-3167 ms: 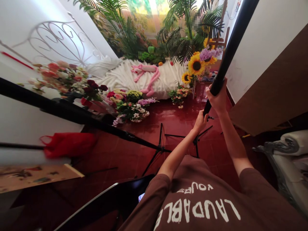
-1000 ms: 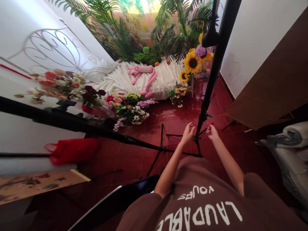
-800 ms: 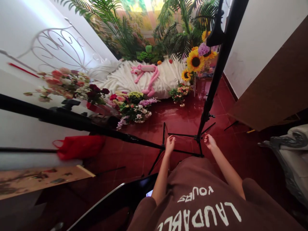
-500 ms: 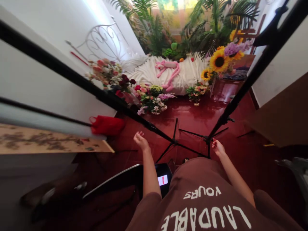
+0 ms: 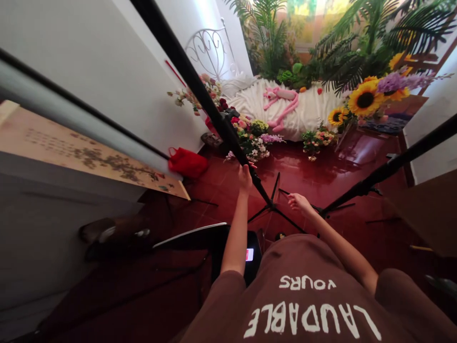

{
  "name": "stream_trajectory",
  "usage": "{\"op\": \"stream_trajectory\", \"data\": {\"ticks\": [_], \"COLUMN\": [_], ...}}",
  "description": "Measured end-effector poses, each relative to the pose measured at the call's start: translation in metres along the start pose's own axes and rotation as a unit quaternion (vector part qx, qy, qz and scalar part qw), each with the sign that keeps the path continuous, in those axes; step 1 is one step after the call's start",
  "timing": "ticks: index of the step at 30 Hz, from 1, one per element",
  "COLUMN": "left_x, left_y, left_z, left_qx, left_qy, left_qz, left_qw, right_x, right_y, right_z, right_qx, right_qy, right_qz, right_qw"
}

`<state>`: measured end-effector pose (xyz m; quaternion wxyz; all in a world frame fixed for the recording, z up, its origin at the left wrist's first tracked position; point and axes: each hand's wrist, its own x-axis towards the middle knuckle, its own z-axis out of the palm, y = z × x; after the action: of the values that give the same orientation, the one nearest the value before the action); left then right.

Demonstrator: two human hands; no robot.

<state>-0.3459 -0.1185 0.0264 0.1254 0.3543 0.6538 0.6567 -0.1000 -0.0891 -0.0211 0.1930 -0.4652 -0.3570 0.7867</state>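
Observation:
A black tripod stand (image 5: 228,133) slants from the top left down to its spread legs on the floor. My left hand (image 5: 244,178) is closed around its pole, low down, with fingertips showing on the far side. My right hand (image 5: 300,202) hangs in the air to the right of that pole, fingers loosely stretched and nothing in them. Closest to it on the right stands a second black tripod stand (image 5: 378,175), its pole leaning toward the right edge; the hand appears apart from it.
Artificial flowers (image 5: 255,143), sunflowers (image 5: 364,99) and a white-draped bed (image 5: 246,97) with a pink plush toy (image 5: 283,95) lie ahead. A red bag (image 5: 187,163) and a painted scroll (image 5: 89,150) are left. A chair (image 5: 193,238) holding a phone (image 5: 249,255) is beside me.
My left hand has moved right and closed on the left stand's pole, which is now steeper. My right hand has come leftward, away from the right stand. The view has turned left.

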Motion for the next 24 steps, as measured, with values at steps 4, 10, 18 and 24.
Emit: {"op": "stream_trajectory", "data": {"ticks": [4, 10, 18, 24], "left_x": [0.001, 0.001, 0.002, -0.001], "left_y": [-0.002, -0.012, -0.012, -0.007], "left_z": [0.0, 0.002, 0.003, -0.002], "left_qx": [0.002, -0.015, 0.019, 0.029], "left_qy": [0.016, 0.03, 0.044, 0.03], "left_qz": [-0.011, -0.009, 0.007, 0.04], "left_qw": [1.0, 0.999, 0.999, 0.998], "right_x": [0.021, 0.035, 0.045, 0.044], "right_y": [-0.019, -0.036, -0.034, -0.062], "right_z": [0.078, 0.135, 0.149, 0.131], "right_qx": [-0.019, 0.238, 0.168, -0.341], "right_qy": [-0.131, -0.271, -0.227, -0.12], "right_qz": [0.045, 0.145, 0.027, -0.336], "right_qw": [0.99, 0.921, 0.959, 0.87]}}
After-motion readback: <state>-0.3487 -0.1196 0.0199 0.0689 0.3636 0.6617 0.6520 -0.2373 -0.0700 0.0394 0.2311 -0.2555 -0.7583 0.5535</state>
